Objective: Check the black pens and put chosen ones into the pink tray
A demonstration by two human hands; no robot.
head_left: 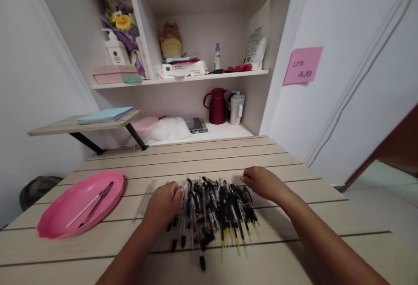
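Note:
A pile of several black pens (pixel 212 211) lies on the pale wooden table (pixel 202 158) in front of me. My left hand (pixel 163 204) rests at the pile's left edge, fingers curled over some pens; what it grips is hidden. My right hand (pixel 263 182) sits at the pile's upper right, fingers bent down onto the pens. A few clear pen tubes (pixel 145 198) lie just left of my left hand. A pink oval tray (pixel 58 217) at the left holds a black pen (pixel 101 200) and a thin white refill (pixel 83 211).
Behind the table an alcove holds a red jug (pixel 217 106), a white mug (pixel 237 108) and a plastic bag (pixel 171 128). A small raised shelf (pixel 58 127) with a blue book stands at back left. A pink note (pixel 303 65) is stuck on the right wall.

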